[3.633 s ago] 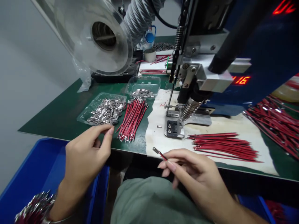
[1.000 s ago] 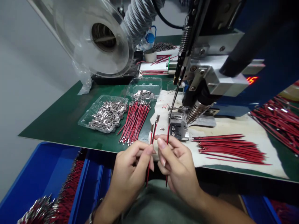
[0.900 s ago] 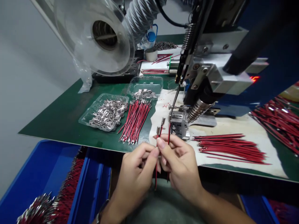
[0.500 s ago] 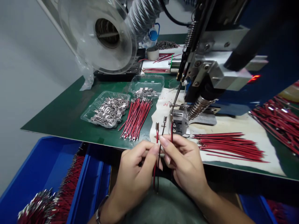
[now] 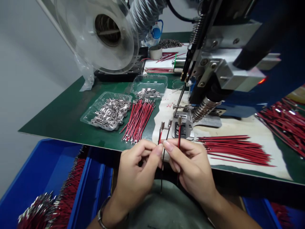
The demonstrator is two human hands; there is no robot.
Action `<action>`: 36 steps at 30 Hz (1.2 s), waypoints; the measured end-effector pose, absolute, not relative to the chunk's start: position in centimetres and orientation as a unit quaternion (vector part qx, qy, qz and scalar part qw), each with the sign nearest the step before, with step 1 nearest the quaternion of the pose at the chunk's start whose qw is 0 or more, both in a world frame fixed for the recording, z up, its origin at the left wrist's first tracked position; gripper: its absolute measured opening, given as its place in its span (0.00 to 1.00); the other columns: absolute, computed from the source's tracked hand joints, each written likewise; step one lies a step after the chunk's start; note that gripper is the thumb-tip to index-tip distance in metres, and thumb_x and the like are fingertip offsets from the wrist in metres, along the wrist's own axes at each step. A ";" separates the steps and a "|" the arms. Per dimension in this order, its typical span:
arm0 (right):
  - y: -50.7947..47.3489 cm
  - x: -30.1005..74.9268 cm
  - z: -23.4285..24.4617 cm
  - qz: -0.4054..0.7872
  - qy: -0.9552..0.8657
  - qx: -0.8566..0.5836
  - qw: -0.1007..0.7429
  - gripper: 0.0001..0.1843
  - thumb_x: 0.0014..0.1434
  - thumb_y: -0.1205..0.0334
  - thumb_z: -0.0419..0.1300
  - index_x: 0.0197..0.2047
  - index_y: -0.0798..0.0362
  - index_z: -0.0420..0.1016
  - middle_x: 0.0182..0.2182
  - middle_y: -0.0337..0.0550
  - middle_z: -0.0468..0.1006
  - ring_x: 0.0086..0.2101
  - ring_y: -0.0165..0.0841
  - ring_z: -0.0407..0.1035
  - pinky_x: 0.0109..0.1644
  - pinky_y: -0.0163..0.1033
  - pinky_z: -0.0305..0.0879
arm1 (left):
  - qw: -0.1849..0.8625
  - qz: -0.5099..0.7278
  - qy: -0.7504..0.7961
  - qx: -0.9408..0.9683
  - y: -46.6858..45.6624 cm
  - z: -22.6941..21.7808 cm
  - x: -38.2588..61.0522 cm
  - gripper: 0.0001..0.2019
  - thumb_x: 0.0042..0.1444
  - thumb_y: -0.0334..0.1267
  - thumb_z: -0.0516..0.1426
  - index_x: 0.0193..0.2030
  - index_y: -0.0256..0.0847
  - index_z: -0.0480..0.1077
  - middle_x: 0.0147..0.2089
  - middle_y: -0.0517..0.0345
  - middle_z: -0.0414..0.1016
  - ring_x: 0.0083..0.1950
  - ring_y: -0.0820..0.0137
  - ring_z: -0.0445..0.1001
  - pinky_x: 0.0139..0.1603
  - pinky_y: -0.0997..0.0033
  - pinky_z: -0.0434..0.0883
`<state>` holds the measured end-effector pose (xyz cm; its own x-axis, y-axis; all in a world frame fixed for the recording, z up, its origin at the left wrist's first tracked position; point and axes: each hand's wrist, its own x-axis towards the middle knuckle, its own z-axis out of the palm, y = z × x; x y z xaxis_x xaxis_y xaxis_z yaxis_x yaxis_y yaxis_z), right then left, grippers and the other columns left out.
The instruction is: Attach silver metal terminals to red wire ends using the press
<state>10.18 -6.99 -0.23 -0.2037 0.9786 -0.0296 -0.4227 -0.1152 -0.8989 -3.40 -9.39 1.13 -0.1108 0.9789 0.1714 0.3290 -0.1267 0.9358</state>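
In the middle, my left hand (image 5: pixel 139 171) is closed, its thumb and forefinger pinching a red-and-black wire (image 5: pixel 159 137) with a metal connector (image 5: pixel 162 126) on top. My right hand (image 5: pixel 194 165) is closed too, with another red-and-black wire (image 5: pixel 179 135) upright between its fingers, capped by a connector (image 5: pixel 179 120). A black wire (image 5: pixel 163 165) with a metal tip (image 5: pixel 170 123) runs down between the touching fingertips; which hand grips it I cannot tell. Just beyond stands the soldering machine's small metal fixture (image 5: pixel 183 128).
Left are a clear tray (image 5: pixel 85 116) of metal connectors, a second tray (image 5: pixel 162 81) and a wire bundle (image 5: pixel 138 121). Red wires (image 5: pixel 235 149) lie right on white paper (image 5: pixel 278 159). A large reel (image 5: pixel 83 35) and machine (image 5: pixel 238 73) stand behind. A blue bin (image 5: pixel 35 165) sits lower left.
The right hand's wire has moved slightly right and stands higher. The left hand's wire and the black wire have their metal tops closer together. Both hands keep their pinch.
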 end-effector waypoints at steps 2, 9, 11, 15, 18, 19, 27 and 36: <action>-7.0 10.3 -0.3 0.660 -0.406 -0.347 0.528 0.11 0.64 0.52 0.70 0.37 0.50 0.88 0.17 0.31 0.59 0.19 0.21 0.49 0.21 0.31 0.46 | 0.345 0.491 0.568 0.564 -9.3 1.1 -3.5 0.12 0.67 0.36 0.60 0.29 0.43 0.72 0.21 0.65 0.75 0.20 0.77 0.71 0.22 0.79 0.65; -7.0 10.6 -0.3 0.668 -0.406 -0.347 0.518 0.11 0.64 0.52 0.70 0.38 0.50 0.89 0.16 0.30 0.57 0.19 0.20 0.48 0.20 0.30 0.44 | 0.464 0.507 0.529 0.497 -9.0 0.9 -3.7 0.12 0.66 0.37 0.61 0.30 0.42 0.69 0.19 0.67 0.73 0.19 0.79 0.68 0.23 0.82 0.64; -6.9 10.6 -0.4 0.669 -0.410 -0.343 0.516 0.11 0.64 0.52 0.70 0.38 0.50 0.89 0.16 0.30 0.57 0.19 0.20 0.48 0.21 0.30 0.45 | 0.476 0.512 0.523 0.488 -9.1 0.7 -3.8 0.13 0.66 0.38 0.62 0.30 0.41 0.69 0.19 0.67 0.73 0.19 0.80 0.67 0.23 0.82 0.64; -6.9 10.7 -0.8 0.680 -0.410 -0.324 0.514 0.11 0.64 0.52 0.70 0.39 0.51 0.89 0.16 0.29 0.56 0.18 0.19 0.48 0.20 0.29 0.45 | 0.484 0.510 0.508 0.497 -9.3 0.3 -3.9 0.15 0.67 0.44 0.62 0.30 0.40 0.70 0.20 0.66 0.75 0.21 0.80 0.69 0.26 0.82 0.67; -7.0 10.7 -1.0 0.685 -0.408 -0.326 0.509 0.12 0.64 0.52 0.70 0.39 0.51 0.89 0.17 0.29 0.57 0.19 0.19 0.48 0.20 0.29 0.44 | 0.483 0.509 0.511 0.497 -9.3 0.2 -4.0 0.16 0.67 0.46 0.62 0.30 0.40 0.70 0.20 0.66 0.74 0.21 0.80 0.69 0.26 0.82 0.67; -7.0 10.7 -1.0 0.685 -0.409 -0.328 0.505 0.12 0.65 0.52 0.70 0.40 0.51 0.89 0.17 0.29 0.58 0.19 0.19 0.47 0.21 0.29 0.44 | 0.486 0.508 0.512 0.493 -9.3 0.2 -4.0 0.16 0.67 0.46 0.62 0.30 0.40 0.70 0.20 0.66 0.74 0.21 0.80 0.69 0.26 0.82 0.66; -6.9 10.7 -1.0 0.709 -0.405 -0.316 0.483 0.15 0.65 0.50 0.69 0.37 0.54 0.87 0.16 0.29 0.56 0.19 0.20 0.45 0.20 0.30 0.42 | 0.551 0.494 0.503 0.448 -9.1 0.4 -3.7 0.19 0.63 0.51 0.65 0.30 0.40 0.67 0.16 0.66 0.71 0.16 0.81 0.63 0.21 0.83 0.61; -6.8 10.7 -0.8 0.729 -0.394 -0.304 0.469 0.15 0.64 0.50 0.69 0.36 0.54 0.87 0.16 0.28 0.56 0.18 0.19 0.45 0.20 0.29 0.40 | 0.574 0.497 0.480 0.439 -9.0 0.6 -3.5 0.19 0.63 0.50 0.65 0.31 0.40 0.66 0.16 0.65 0.72 0.16 0.81 0.63 0.20 0.85 0.60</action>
